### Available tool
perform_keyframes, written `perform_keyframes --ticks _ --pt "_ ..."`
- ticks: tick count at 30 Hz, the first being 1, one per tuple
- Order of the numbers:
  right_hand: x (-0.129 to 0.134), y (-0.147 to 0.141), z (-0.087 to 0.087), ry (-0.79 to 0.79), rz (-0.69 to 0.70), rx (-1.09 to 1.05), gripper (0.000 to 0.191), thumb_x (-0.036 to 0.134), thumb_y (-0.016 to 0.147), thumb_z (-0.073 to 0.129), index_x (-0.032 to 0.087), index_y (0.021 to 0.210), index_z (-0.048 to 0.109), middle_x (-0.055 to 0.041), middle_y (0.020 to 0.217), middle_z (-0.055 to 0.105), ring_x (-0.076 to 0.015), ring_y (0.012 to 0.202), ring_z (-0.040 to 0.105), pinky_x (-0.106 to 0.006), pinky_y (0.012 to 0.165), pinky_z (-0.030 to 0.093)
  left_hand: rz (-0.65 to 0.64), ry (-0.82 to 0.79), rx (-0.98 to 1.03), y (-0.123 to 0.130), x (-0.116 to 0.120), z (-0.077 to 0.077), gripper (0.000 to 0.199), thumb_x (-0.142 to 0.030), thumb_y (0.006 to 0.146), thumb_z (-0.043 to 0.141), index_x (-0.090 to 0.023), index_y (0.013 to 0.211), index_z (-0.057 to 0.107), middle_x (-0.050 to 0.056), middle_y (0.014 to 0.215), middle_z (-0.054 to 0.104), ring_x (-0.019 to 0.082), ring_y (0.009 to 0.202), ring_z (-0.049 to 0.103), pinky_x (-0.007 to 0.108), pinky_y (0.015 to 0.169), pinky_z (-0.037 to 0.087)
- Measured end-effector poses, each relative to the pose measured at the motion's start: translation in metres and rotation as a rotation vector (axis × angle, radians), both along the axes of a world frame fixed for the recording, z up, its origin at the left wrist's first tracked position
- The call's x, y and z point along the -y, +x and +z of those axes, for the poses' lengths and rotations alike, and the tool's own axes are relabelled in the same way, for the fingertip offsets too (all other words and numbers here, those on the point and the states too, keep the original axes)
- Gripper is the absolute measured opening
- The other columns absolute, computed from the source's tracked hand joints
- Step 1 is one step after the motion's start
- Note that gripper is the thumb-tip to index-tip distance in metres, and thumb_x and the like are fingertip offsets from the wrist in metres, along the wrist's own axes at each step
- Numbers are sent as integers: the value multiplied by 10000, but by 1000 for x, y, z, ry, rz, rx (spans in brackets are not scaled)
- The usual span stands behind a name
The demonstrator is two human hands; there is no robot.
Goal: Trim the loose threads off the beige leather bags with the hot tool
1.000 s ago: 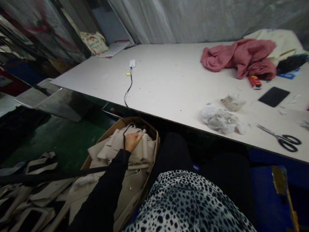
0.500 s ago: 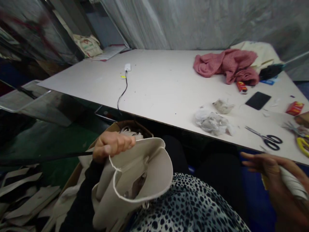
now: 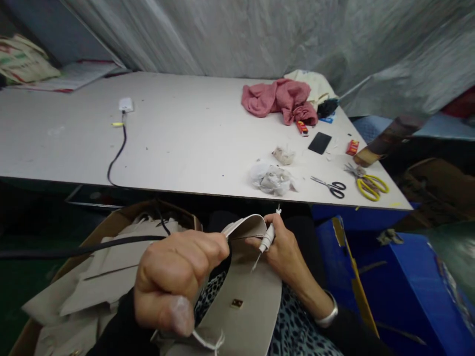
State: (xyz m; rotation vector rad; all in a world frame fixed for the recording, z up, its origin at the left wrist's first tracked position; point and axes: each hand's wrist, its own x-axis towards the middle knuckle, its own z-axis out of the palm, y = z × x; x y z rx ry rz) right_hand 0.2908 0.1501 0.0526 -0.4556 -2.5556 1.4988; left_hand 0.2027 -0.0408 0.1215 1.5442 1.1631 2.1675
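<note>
A beige handbag lies across my lap, its flap with a small gold-coloured clasp plate facing up. My left hand is closed on the bag's upper edge, thumb toward me. Between the fingers of my right hand is a white-wrapped tool with a thin metal shaft showing at both ends. That hand's fingers also meet the right side of the bag's rim. A loose white thread hangs below my left hand. The inside of the bag is mostly hidden.
On the white table lie black-handled scissors, yellow-handled pliers, crumpled plastic and a pink cloth. A cardboard box of beige bags stands left; a blue bin stands right. A black strap crosses at left.
My right hand has come left from beside the table to the bag's rim, bringing the white-wrapped tool. The bag has turned so its flap and clasp plate show. The view has swung right.
</note>
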Motion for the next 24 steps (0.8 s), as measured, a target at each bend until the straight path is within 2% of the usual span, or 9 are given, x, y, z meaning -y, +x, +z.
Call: perform_keyframes --ticks 6,11,14,19,21,24 --pt "0 5 0 17 -86 -40 414 474 811 829 231 1024 570 73 672 564 -126 587 508 -230 569 369 -15 -30 23 10 -10 0 532 -541 923 638 -196 575 431 -65 377 320 93 387 292 351 543 283" --pt "-3 7 -5 -65 -88 -106 284 420 876 781 223 1013 630 73 641 540 -113 562 483 -225 545 352 -47 -48 5 7 -5 -3 522 -551 928 616 -198 587 439 -65 384 327 97 397 312 355 555 297" --pt "-3 11 -7 -168 -95 -122 248 377 886 781 230 1053 671 57 689 618 -117 594 539 -219 570 397 -76 -91 -43 0 3 -5 470 -521 939 585 -202 612 473 -68 395 371 99 406 358 350 587 353" --pt "-1 13 -8 -327 -94 -147 210 341 914 741 243 1093 693 4 916 761 -149 770 683 -229 699 501 -57 -56 -113 -4 9 -7 472 -486 988 549 -197 618 495 -66 391 389 101 397 371 335 582 386" --pt "1 12 -5 -303 -100 -135 269 362 873 784 237 1087 680 9 888 755 -147 744 676 -229 685 498 -18 -68 -132 -2 10 -7 472 -465 1000 551 -195 618 495 -64 391 388 104 397 372 338 585 392" --pt "1 10 1 -204 -107 -98 327 409 807 843 224 994 649 48 724 675 -126 620 596 -223 597 437 -1 -89 -147 4 11 -6 471 -484 1001 557 -199 630 499 -66 403 409 110 402 390 347 595 407"
